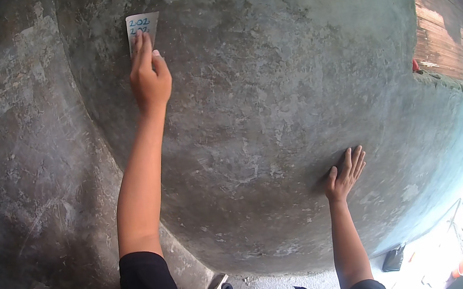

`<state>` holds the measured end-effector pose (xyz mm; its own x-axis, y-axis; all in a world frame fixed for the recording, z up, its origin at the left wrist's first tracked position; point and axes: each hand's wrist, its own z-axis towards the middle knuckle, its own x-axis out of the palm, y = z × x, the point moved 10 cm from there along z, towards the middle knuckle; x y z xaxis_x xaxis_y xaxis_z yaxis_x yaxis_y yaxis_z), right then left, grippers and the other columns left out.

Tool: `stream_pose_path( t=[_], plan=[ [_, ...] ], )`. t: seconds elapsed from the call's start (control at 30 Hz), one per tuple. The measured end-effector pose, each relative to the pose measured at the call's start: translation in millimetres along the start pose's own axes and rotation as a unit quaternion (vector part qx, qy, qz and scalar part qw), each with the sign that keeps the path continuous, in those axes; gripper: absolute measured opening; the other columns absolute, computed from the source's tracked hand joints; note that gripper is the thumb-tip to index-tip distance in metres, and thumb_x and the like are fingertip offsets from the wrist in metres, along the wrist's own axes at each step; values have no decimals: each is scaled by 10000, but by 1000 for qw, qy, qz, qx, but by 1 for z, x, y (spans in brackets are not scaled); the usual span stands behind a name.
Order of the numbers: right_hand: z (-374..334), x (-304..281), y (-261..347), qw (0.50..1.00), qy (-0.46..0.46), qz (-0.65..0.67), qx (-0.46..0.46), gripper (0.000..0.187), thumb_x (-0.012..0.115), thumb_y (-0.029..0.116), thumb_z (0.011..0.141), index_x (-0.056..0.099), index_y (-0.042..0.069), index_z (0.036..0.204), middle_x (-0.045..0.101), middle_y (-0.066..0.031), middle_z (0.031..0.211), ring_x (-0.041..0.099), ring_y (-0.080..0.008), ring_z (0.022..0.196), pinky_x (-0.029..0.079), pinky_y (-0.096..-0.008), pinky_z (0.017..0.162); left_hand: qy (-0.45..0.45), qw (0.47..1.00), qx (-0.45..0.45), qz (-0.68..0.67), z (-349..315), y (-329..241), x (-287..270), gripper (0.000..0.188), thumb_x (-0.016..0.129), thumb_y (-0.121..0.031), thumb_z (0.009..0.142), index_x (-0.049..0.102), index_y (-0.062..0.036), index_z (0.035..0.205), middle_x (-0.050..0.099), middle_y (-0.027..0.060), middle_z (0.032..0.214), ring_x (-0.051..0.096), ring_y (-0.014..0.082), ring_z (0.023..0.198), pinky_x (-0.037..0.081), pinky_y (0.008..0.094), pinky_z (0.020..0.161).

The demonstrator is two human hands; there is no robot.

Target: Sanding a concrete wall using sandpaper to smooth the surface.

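Observation:
Up on the grey plastered wall (247, 93), my left hand (151, 84) presses a small pale sheet of sandpaper (142, 21) flat to the surface. The sheet has blue print on its back, and my fingers cover its lower part. The arm is stretched far upward, close to the inside corner where two walls meet. Lower and to the right, my right hand (345, 176) lies against the same wall with fingers spread and nothing in it.
A second rough grey wall (33, 165) stands on the left. At the right, an opening's edge borders bare brickwork (448, 16). Below are a pale floor (322, 281), a dark bag-like object (393, 259) and an orange round container (461, 266) in bright light.

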<state>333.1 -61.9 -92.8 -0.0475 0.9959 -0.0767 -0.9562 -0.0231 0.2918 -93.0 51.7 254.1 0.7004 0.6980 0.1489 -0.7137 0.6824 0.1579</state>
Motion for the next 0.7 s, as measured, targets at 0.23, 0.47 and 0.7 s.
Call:
stream_pose_path(
  t=[0.23,0.47,0.7],
  plan=[
    [0,-3,-2,1000,4,-24,-7,660,381,461,1054,369,55,1574,278,-222,1668,203,-429,1558,120,-587,1247,98,988,109,-40,-13,-56,12,454,537,-59,959,571,35,1402,545,230,1479,513,379,1388,444,425,1136],
    [-2,-3,-1,1000,-3,-5,-4,632,471,363,999,410,75,1558,300,-236,1656,217,-436,1554,107,-581,1250,6,1000,7,-11,-8,-11,3,431,542,-10,971,577,28,1399,554,213,1475,529,372,1374,461,424,1122],
    [-3,0,-5,999,2,-33,-11,654,396,444,1046,366,64,1578,275,-220,1670,206,-430,1557,115,-585,1248,112,987,77,-90,-42,-97,32,448,546,31,963,602,-22,1404,544,153,1506,505,330,1408,442,445,1151]
  ],
)
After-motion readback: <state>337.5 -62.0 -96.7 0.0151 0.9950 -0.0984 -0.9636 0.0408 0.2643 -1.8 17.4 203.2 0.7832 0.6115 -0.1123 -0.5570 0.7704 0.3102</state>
